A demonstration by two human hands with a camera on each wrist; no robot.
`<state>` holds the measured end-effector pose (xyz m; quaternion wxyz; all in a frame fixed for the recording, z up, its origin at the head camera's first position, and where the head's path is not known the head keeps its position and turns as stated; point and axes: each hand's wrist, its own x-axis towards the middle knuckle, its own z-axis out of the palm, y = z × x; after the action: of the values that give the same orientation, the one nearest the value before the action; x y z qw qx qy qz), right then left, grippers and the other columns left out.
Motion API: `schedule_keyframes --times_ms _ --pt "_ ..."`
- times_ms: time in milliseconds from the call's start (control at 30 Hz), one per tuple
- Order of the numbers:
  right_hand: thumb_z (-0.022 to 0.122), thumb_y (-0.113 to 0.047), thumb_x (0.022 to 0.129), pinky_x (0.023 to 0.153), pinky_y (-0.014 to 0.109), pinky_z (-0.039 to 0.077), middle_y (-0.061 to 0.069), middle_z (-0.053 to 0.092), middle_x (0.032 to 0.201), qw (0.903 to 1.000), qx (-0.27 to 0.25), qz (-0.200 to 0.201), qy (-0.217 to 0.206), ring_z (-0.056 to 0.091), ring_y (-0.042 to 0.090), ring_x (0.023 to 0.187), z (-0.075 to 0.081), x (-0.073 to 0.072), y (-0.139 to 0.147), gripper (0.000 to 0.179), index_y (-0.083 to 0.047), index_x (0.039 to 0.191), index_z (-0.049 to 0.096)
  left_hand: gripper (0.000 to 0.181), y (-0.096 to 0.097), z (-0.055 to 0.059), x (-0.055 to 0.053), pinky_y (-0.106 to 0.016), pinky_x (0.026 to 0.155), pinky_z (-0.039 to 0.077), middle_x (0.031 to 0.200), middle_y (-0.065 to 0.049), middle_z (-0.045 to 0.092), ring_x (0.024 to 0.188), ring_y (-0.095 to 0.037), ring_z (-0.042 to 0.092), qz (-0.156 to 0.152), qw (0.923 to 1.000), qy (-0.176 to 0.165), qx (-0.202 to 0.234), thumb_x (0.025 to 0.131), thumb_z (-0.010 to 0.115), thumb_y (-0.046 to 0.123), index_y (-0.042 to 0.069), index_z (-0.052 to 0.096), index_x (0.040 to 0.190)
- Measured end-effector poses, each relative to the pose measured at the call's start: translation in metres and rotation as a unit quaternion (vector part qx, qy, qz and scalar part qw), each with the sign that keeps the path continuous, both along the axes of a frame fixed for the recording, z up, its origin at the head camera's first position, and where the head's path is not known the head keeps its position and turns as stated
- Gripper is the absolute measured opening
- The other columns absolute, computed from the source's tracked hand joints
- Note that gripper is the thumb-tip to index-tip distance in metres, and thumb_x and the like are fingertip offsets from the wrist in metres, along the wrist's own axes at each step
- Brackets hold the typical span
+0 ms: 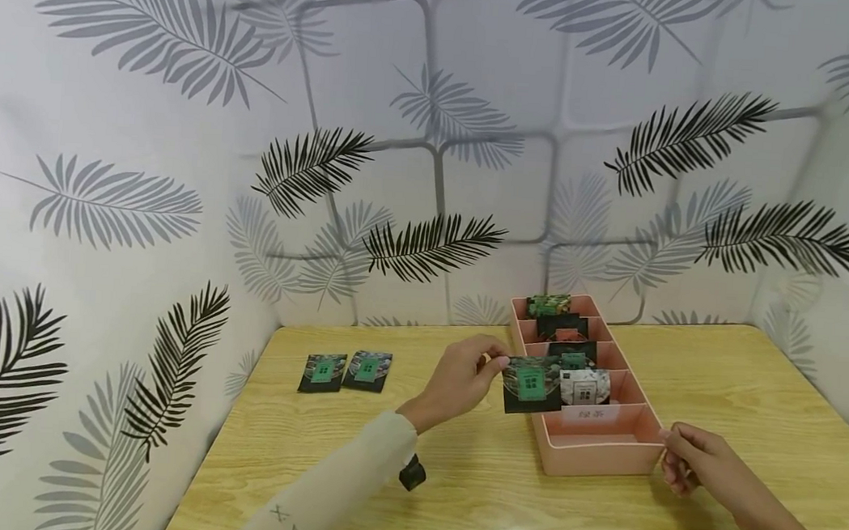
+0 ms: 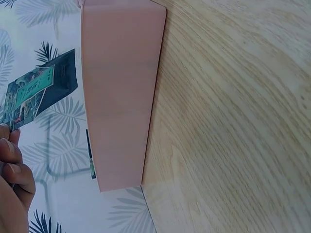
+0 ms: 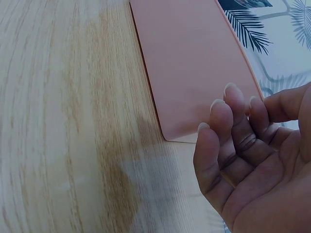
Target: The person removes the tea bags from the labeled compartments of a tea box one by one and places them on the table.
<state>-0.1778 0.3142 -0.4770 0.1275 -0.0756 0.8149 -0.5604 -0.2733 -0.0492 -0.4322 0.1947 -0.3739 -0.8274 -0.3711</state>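
Leaf-printed wall (image 1: 378, 68) stood behind a wood-grain table (image 1: 294, 484); a pink divided tray (image 1: 602, 464) sat right of centre, its far end near the table's back edge. Left hand (image 1: 461, 377) pinched a dark packet (image 1: 532, 385) with a green label by its left side, near the upper corner, raised at the tray's left rim. Right hand (image 1: 704, 460) pinched the tray's near right corner, other fingers curled. Two similar packets (image 1: 324, 372) lay near the table's back left corner. Handling, judged: packet very light, thin, likely slick-faced; would flex, might crease, hardly fragile. Best grip probably one outer margin, thumb opposing fingertips, gentle pressure, label left uncovered.
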Motion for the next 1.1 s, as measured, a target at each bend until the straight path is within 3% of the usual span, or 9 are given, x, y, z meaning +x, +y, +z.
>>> schedule_keyframes --times_ms 200,667,1100 --pt "0.036 -0.037 0.104 0.057 0.039 0.052 0.012 0.059 0.074 0.9999 -0.005 0.008 0.009 0.057 0.021 0.060 -0.001 0.000 0.001 0.048 0.006 0.088 0.048 0.009 -0.007 -0.001 -0.002 -0.018 0.055 0.038 0.091 0.003 0.063 0.055 -0.004 0.044 0.007 0.9999 -0.007 0.004 0.098 0.055 0.017 0.018 0.063 0.103" --pt "0.037 -0.038 0.104 0.058 0.040 0.052 0.011 0.058 0.074 0.9999 -0.008 0.008 0.001 0.057 0.022 0.060 0.000 0.001 0.001 0.047 0.004 0.088 0.048 0.009 -0.028 -0.009 -0.012 -0.021 0.056 0.039 0.090 0.006 0.060 0.056 -0.006 0.043 0.025 0.9996 0.004 0.012 0.098 0.055 0.016 0.017 0.062 0.103" --pt "0.035 -0.039 0.104 0.058 0.039 0.052 0.010 0.058 0.074 1.0000 -0.001 -0.002 -0.001 0.057 0.019 0.060 0.000 -0.001 0.001 0.047 0.004 0.087 0.048 0.009 -0.055 -0.016 -0.017 -0.025 0.056 0.041 0.090 0.005 0.061 0.055 -0.007 0.044 0.061 0.9979 -0.011 0.016 0.098 0.055 0.017 0.016 0.063 0.102"
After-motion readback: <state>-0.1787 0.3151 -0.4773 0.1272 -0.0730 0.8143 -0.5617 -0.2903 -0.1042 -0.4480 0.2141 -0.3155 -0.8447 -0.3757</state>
